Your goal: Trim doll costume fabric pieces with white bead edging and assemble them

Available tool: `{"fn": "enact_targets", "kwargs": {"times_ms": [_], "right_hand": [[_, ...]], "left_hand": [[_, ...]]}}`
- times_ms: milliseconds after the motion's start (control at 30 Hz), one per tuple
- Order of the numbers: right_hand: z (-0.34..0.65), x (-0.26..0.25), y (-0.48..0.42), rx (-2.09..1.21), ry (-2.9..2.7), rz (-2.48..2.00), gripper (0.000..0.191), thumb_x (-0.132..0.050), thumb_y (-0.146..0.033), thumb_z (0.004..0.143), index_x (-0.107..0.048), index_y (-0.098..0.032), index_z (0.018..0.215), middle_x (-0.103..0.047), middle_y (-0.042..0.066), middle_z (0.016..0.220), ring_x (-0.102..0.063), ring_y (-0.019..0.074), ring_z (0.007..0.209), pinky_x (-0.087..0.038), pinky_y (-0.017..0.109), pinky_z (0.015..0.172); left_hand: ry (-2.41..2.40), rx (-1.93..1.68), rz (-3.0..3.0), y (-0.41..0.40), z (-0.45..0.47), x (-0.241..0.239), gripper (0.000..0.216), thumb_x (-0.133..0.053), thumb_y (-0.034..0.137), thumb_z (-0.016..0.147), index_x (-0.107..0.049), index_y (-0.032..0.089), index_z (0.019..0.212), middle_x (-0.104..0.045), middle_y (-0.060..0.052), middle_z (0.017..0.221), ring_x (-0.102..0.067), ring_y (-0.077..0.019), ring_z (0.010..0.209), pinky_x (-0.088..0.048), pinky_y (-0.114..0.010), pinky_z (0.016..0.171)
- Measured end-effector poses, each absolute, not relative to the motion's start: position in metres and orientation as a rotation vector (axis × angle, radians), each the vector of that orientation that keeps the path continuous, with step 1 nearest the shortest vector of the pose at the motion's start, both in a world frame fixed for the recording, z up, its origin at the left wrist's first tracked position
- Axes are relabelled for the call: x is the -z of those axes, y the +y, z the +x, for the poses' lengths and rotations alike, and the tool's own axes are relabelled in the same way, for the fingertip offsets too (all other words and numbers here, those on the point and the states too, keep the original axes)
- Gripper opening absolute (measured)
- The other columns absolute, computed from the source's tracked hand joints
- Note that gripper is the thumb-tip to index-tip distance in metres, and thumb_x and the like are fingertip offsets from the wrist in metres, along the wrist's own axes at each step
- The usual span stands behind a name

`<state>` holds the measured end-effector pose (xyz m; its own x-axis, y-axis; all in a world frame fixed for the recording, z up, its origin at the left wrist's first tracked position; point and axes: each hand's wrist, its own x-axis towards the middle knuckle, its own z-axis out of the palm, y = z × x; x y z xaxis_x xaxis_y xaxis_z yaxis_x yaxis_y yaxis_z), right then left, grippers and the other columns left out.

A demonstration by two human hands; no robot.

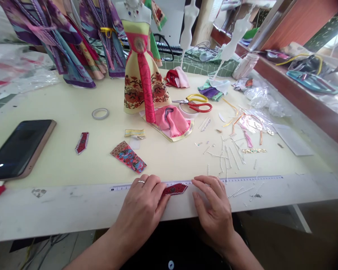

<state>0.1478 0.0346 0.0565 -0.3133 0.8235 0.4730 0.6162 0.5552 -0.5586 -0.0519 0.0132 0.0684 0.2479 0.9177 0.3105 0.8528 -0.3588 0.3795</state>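
My left hand [143, 200], with a ring on one finger, pinches the left end of a small red patterned fabric strip [175, 189]. The strip has a pointed right end and white beads along its edges; its left end is hidden under my fingers. My right hand [214, 208] rests just right of the point, thumb apart from the fingers, holding nothing. Behind both hands runs a clear ruler [253, 178], partly covered by them. A similar red bead-edged strip [82, 143] lies to the left. A blue and red patterned fabric piece [131, 157] lies beyond my left hand.
Strings of white beads [228, 155] are scattered at right. Scissors [195, 103] and pink fabric [173, 122] lie by a mannequin's yellow dress [132, 86]. A phone [19, 148] and tape roll [100, 113] are at left. Bare white mannequins [189, 26] stand behind.
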Motion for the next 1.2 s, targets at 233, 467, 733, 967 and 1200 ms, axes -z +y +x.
{"fn": "enact_targets", "kwargs": {"times_ms": [233,467,733,967,1200], "right_hand": [[0.149,-0.053,0.036,-0.36,-2.062,-1.128,0.026,-0.05,-0.008,0.085,-0.058,-0.018,0.108,-0.059,0.009,0.101,-0.054,0.0226,0.094,-0.042,0.044,0.083],[0.147,-0.057,0.037,-0.377,-2.06,-1.153,0.026,-0.049,-0.014,0.086,-0.058,-0.019,0.109,-0.061,0.009,0.102,-0.057,0.0227,0.094,-0.047,0.043,0.082],[0.133,-0.075,0.044,-0.748,-2.147,-1.016,0.03,-0.053,-0.012,0.084,-0.056,-0.02,0.113,-0.065,0.007,0.102,-0.061,0.0189,0.096,-0.052,0.034,0.083],[0.119,-0.077,0.037,-0.924,-2.046,-0.914,0.012,-0.057,-0.017,0.086,-0.063,-0.024,0.093,-0.07,-0.002,0.082,-0.067,0.013,0.073,-0.054,0.021,0.066],[0.102,-0.08,0.03,-0.851,-2.086,-0.758,0.016,-0.053,-0.014,0.088,-0.061,-0.023,0.098,-0.069,0.0,0.085,-0.066,0.0123,0.075,-0.054,0.018,0.067]], "left_hand": [[1.674,-0.596,2.284,0.021,-0.051,-0.076,0.009,-0.051,0.015,0.086,-0.057,0.017,0.078,-0.054,-0.003,0.081,-0.049,-0.0197,0.078,-0.042,-0.035,0.072],[1.583,-0.717,2.334,0.022,-0.052,-0.079,0.014,-0.047,0.013,0.088,-0.056,0.017,0.078,-0.057,-0.003,0.082,-0.052,-0.0182,0.08,-0.043,-0.033,0.073],[1.417,-0.795,2.5,0.016,-0.058,-0.088,0.017,-0.042,0.012,0.092,-0.057,0.014,0.084,-0.061,-0.005,0.082,-0.053,-0.0187,0.08,-0.044,-0.037,0.078],[1.415,-0.975,2.019,0.0,-0.067,-0.092,0.008,-0.054,0.014,0.086,-0.06,0.018,0.091,-0.064,-0.002,0.082,-0.058,-0.0153,0.078,-0.048,-0.03,0.075],[1.276,-1.0,1.251,-0.01,-0.073,-0.098,0.019,-0.063,0.017,0.078,-0.064,0.014,0.097,-0.067,-0.003,0.085,-0.06,-0.014,0.078,-0.049,-0.025,0.072]]}}
